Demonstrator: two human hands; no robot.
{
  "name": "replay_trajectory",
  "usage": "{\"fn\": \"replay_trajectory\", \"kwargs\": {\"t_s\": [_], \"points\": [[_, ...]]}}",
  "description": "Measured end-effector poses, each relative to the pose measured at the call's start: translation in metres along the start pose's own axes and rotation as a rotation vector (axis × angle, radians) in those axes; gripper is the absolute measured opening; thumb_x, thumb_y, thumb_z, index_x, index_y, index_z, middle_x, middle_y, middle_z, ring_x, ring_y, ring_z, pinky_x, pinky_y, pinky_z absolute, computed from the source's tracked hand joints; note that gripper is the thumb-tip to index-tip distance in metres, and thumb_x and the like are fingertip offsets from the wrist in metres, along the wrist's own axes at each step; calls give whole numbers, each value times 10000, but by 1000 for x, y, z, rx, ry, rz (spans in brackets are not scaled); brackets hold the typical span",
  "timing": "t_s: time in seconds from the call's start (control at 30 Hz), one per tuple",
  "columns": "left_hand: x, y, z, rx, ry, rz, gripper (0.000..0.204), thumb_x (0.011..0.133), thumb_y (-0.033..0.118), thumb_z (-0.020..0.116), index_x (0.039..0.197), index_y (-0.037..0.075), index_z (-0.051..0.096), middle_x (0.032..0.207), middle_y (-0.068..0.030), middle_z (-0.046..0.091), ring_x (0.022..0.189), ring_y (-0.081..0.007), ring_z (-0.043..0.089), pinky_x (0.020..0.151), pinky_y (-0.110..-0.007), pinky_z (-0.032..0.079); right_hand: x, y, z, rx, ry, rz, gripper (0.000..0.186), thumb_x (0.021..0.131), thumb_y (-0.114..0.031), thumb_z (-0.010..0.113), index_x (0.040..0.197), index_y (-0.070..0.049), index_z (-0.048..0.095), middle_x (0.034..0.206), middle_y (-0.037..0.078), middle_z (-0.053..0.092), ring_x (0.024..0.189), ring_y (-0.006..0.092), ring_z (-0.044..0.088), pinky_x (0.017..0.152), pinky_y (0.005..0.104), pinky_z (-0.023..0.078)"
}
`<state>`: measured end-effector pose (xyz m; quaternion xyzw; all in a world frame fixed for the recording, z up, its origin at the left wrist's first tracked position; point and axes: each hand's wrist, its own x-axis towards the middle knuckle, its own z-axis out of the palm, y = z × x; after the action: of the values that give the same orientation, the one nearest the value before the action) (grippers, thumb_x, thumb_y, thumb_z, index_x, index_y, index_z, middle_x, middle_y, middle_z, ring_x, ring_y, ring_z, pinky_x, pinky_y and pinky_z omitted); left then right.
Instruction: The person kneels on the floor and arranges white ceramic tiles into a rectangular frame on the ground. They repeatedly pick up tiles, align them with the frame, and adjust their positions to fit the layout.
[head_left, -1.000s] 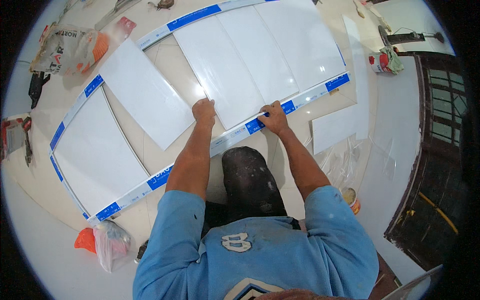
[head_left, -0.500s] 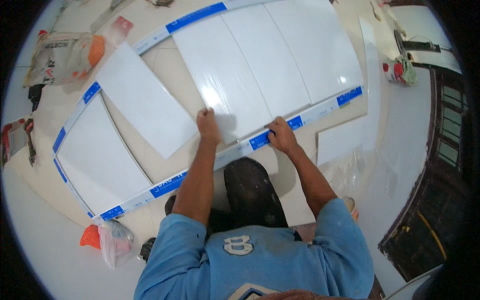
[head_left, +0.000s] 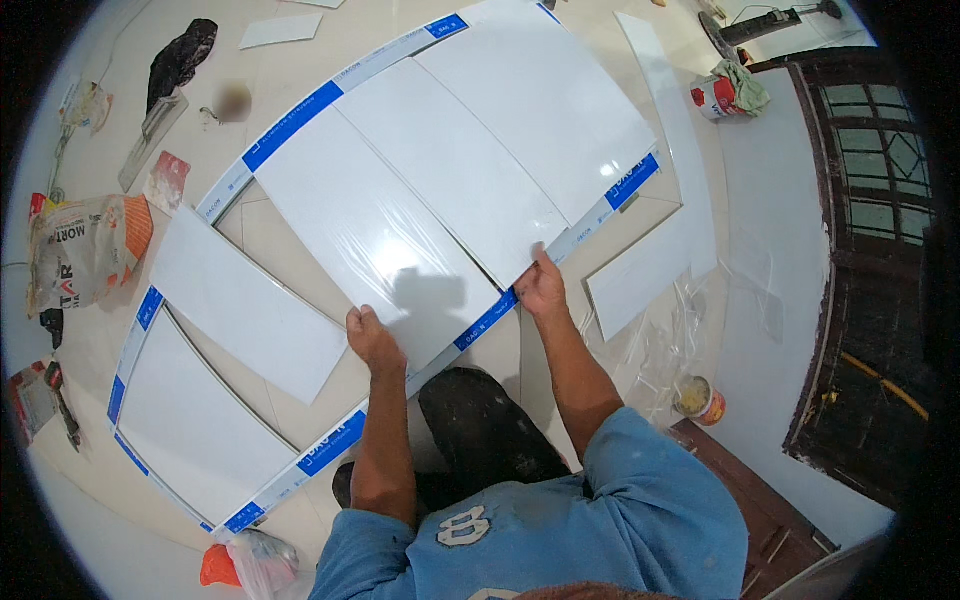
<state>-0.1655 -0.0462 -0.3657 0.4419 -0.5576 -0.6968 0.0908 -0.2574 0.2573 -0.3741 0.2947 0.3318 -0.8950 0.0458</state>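
Your left hand (head_left: 378, 342) grips the white panel (head_left: 335, 195) at its seven o'clock. Your right hand (head_left: 541, 287), at four o'clock, touches the rail (head_left: 488, 325); its fingers' grip I cannot tell.

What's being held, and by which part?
Left hand grips a white panel by its left edge, near the lower corner; right hand is at the near frame rail, hold unclear.

Blue-and-white frame (head_left: 335, 440) lies across pale tiled floor (head_left: 270, 75)
A sack (head_left: 85, 250), flat tool (head_left: 153, 140), clear plastic (head_left: 655, 350) and open can (head_left: 698, 402) rest around it.
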Motion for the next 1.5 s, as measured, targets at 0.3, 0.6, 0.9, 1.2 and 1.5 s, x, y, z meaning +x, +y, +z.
{"fn": "replay_trajectory", "kwargs": {"t_s": [0.3,0.6,0.9,1.2,1.5], "points": [[-5,13,-5,-85,33,-39,154,1077,118,511,983,21,584,810,45,480,723,-58,411,643,-259,359,71,-71,-1,147,52,-101,466,1090,-387,560,1389,-28,554,1395,170,643,1232,330,648,1086,501,521],[-10,9,1,-153,33,-32,165,1069,125,507,999,13,607,815,35,496,739,-74,431,658,-269,374,71,-82,-10,-360,50,-166,306,1054,-170,625,1308,-3,597,1191,145,701,1125,266,695,995,393,575],[-22,26,-6,69,87,92,208,1067,142,496,878,55,507,800,34,418,739,-82,386,645,-294,348,48,-61,4,-168,4,-108,336,1069,-179,605,1331,30,582,1114,124,695,958,188,692,831,297,598],[89,21,-5,-75,121,118,147,1039,146,546,949,32,569,848,23,453,780,-115,412,710,-294,391,119,-4,63,-145,-152,33,416,1083,-237,589,1385,38,511,1240,162,673,1186,266,682,979,384,601],[130,8,-7,140,295,-36,195,1017,136,601,1131,-8,665,975,-26,621,865,-157,559,776,-323,488,141,-45,60,-1181,240,-89,589,968,-290,728,1332,106,486,1205,276,674,1018,390,721,959,500,583]]}}
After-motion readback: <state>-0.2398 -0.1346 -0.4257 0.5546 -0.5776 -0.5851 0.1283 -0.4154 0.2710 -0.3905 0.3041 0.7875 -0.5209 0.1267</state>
